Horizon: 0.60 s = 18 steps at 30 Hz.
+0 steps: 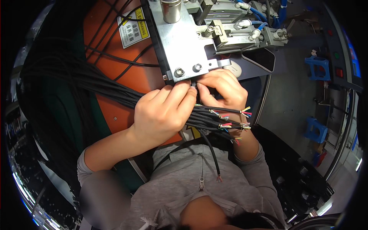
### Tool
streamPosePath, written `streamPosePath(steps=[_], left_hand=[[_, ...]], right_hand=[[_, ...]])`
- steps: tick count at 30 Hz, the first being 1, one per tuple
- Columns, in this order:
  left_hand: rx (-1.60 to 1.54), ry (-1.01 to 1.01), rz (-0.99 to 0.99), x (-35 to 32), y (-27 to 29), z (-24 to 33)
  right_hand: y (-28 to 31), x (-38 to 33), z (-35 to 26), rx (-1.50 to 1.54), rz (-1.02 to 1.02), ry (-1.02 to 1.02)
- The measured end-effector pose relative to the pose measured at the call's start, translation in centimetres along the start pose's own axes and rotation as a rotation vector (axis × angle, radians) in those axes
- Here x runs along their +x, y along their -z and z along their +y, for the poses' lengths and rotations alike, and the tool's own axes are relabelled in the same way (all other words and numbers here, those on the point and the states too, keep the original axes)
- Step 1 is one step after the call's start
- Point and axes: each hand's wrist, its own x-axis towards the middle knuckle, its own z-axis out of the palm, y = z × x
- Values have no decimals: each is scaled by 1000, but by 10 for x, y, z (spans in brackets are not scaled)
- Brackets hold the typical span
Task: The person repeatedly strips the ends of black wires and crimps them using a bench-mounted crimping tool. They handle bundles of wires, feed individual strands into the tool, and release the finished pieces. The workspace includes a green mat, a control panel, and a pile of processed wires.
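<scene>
My left hand (165, 109) is closed, its thumb and fingertips pinched together just under the front edge of the metal fixture (172, 46). Facing it, my right hand (226, 90) has its fingers curled, with thumb and forefinger nearly meeting at the same spot. What the fingertips hold is small, dark and mostly hidden by the hands and the plate. A bundle of black cables (124, 94) runs from the left beneath my left hand. Its stripped ends (226, 125), with thin coloured wires, fan out below my right hand. One single cable (212, 155) hangs down toward my lap.
Pneumatic cylinders with blue tubes (262, 26) fill the area right of the fixture. An orange machine surface (115, 69) carries a warning label (133, 30) and loose black cables. A white computer mouse (233, 68) lies behind my right hand. Blue stools (317, 68) stand on the floor at right.
</scene>
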Motion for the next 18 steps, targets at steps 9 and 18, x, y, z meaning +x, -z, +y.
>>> streamPosePath(steps=[9,18], left_hand=[[163,64,-151,-5,12,11],[-35,-115,162,3,11,-1]], right_hand=[[16,-7,10,326,-59,-312],[49,-21,20,811,104,-232]])
